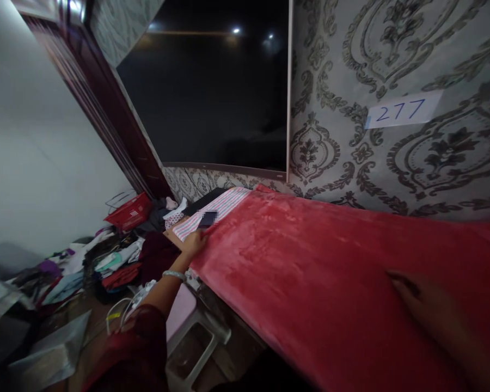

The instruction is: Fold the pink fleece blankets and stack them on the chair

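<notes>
A large red plush cloth lies spread over a long surface, with slight wrinkles toward its far left end. My left hand is at the cloth's left edge, its fingers closed on the red fabric there. Over the right part of the cloth is my right hand, slightly blurred, fingers stretched out and a gap showing beside the thumb. Beyond my left hand, a striped cloth in pink, white and blue shows past the red edge. A small dark object, partly pixelated, lies on the stripes.
A large dark television is above the far edge, against patterned wallpaper. A paper marked 277 is on that wall. At left, heaps of clothes and a red basket crowd the floor. A plastic stool stands below the cloth's edge.
</notes>
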Action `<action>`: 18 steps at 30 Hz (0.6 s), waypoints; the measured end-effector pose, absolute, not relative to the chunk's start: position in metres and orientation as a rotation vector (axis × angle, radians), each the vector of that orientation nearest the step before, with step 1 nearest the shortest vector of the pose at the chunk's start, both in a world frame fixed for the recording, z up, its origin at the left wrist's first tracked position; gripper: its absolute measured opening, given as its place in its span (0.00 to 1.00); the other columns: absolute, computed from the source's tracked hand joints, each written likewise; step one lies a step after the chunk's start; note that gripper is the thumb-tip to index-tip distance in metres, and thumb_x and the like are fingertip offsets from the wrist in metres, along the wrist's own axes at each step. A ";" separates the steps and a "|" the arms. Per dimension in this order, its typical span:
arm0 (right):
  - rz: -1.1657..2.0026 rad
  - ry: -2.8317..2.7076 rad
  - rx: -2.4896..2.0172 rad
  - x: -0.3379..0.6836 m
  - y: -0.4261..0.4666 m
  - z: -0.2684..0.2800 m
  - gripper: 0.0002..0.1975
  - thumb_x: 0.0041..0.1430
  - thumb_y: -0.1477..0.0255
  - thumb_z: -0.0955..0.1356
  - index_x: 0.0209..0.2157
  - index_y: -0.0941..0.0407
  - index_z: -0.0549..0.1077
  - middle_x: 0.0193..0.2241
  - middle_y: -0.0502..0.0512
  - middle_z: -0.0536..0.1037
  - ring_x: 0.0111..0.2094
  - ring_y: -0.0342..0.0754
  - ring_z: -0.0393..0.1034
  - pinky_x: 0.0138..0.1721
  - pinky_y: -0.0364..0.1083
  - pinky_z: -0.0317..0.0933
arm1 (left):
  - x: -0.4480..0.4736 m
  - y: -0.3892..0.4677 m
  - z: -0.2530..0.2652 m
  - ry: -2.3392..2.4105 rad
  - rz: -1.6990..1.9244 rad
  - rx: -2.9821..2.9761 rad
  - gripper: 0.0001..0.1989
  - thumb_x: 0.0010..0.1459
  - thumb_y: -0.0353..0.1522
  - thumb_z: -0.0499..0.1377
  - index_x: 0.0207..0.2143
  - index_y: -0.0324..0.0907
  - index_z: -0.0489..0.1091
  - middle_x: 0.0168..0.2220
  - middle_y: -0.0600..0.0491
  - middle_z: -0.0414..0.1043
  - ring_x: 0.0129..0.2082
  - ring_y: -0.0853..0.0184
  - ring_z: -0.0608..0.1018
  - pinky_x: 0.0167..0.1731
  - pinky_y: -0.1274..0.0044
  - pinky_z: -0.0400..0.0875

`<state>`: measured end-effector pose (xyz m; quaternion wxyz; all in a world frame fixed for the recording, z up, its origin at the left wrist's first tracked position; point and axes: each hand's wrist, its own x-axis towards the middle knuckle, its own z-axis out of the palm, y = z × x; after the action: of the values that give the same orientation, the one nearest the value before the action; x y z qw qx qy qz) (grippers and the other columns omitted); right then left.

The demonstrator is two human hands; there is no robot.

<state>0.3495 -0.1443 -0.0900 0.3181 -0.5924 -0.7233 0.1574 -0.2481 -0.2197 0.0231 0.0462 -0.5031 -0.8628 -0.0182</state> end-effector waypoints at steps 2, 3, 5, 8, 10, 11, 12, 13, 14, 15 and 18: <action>0.409 -1.895 -1.557 0.351 -0.141 -0.096 0.26 0.63 0.54 0.59 0.46 0.55 0.78 0.48 0.64 0.80 0.48 0.63 0.75 0.43 0.56 0.69 | -0.252 -0.232 0.020 -2.650 -0.017 -1.473 0.18 0.69 0.37 0.48 0.47 0.37 0.72 0.47 0.40 0.78 0.50 0.56 0.79 0.45 0.73 0.70; 0.400 -1.874 -1.553 0.352 -0.139 -0.099 0.25 0.61 0.53 0.59 0.45 0.53 0.79 0.47 0.63 0.80 0.47 0.64 0.76 0.43 0.57 0.69 | -0.253 -0.236 0.019 -2.655 0.002 -1.442 0.19 0.70 0.37 0.46 0.48 0.36 0.72 0.47 0.39 0.78 0.50 0.55 0.79 0.45 0.72 0.70; 0.373 -1.822 -1.552 0.350 -0.135 -0.103 0.25 0.57 0.52 0.60 0.42 0.51 0.79 0.44 0.62 0.81 0.44 0.64 0.76 0.41 0.58 0.70 | -0.252 -0.242 0.017 -2.657 0.042 -1.403 0.21 0.70 0.38 0.45 0.49 0.35 0.72 0.45 0.37 0.78 0.48 0.53 0.80 0.43 0.70 0.71; 0.350 -1.788 -1.531 0.342 -0.135 -0.101 0.24 0.56 0.54 0.60 0.42 0.52 0.79 0.43 0.62 0.81 0.44 0.62 0.76 0.44 0.58 0.70 | -0.246 -0.244 0.021 -2.608 0.085 -1.396 0.20 0.69 0.31 0.44 0.51 0.31 0.71 0.46 0.33 0.77 0.48 0.50 0.79 0.44 0.65 0.71; 0.347 -1.783 -1.514 0.333 -0.139 -0.093 0.22 0.56 0.58 0.60 0.41 0.54 0.79 0.43 0.62 0.81 0.44 0.60 0.76 0.46 0.57 0.69 | -0.240 -0.237 0.024 -2.503 0.070 -1.435 0.21 0.66 0.26 0.43 0.52 0.28 0.70 0.49 0.30 0.74 0.50 0.48 0.78 0.46 0.63 0.71; 0.346 -1.780 -1.522 0.329 -0.142 -0.088 0.21 0.57 0.60 0.60 0.41 0.54 0.79 0.42 0.62 0.81 0.44 0.58 0.76 0.46 0.57 0.69 | -0.236 -0.230 0.025 -2.416 0.035 -1.485 0.21 0.65 0.26 0.43 0.52 0.28 0.70 0.50 0.30 0.74 0.51 0.49 0.78 0.47 0.63 0.71; 0.343 -1.775 -1.520 0.325 -0.144 -0.082 0.20 0.58 0.62 0.61 0.41 0.54 0.79 0.42 0.61 0.81 0.43 0.57 0.76 0.46 0.55 0.69 | -0.229 -0.220 0.025 -2.326 -0.027 -1.568 0.21 0.65 0.27 0.44 0.53 0.29 0.71 0.51 0.32 0.74 0.52 0.50 0.78 0.48 0.64 0.71; 0.337 -1.765 -1.519 0.321 -0.147 -0.076 0.19 0.59 0.64 0.61 0.42 0.54 0.79 0.43 0.61 0.81 0.43 0.56 0.76 0.47 0.55 0.69 | -0.220 -0.207 0.025 -2.236 -0.100 -1.681 0.21 0.66 0.30 0.45 0.53 0.31 0.71 0.52 0.34 0.74 0.52 0.51 0.78 0.50 0.66 0.72; 0.339 -1.760 -1.519 0.317 -0.149 -0.070 0.17 0.59 0.67 0.61 0.42 0.55 0.79 0.43 0.61 0.81 0.44 0.55 0.76 0.47 0.54 0.68 | -0.207 -0.191 0.023 -2.152 -0.180 -1.813 0.21 0.66 0.32 0.46 0.54 0.34 0.71 0.53 0.37 0.74 0.52 0.54 0.78 0.51 0.67 0.72; 0.345 -1.759 -1.525 0.315 -0.150 -0.064 0.16 0.59 0.70 0.61 0.42 0.55 0.78 0.43 0.60 0.81 0.44 0.54 0.75 0.49 0.54 0.68 | -0.190 -0.172 0.021 -2.077 -0.260 -1.954 0.22 0.66 0.34 0.46 0.56 0.36 0.70 0.54 0.39 0.74 0.52 0.56 0.78 0.52 0.69 0.72; 0.371 -1.776 -1.538 0.311 -0.151 -0.051 0.15 0.60 0.76 0.62 0.43 0.55 0.78 0.44 0.60 0.80 0.46 0.54 0.75 0.50 0.54 0.68 | -0.113 -0.113 0.016 -1.889 -0.423 -2.319 0.25 0.64 0.35 0.47 0.60 0.36 0.67 0.59 0.42 0.72 0.56 0.59 0.76 0.57 0.70 0.70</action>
<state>0.3111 -0.1510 -0.0506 0.3725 -0.6002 -0.6929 0.1449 -0.1129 -0.1129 0.0157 0.0606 -0.7662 -0.6243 -0.1398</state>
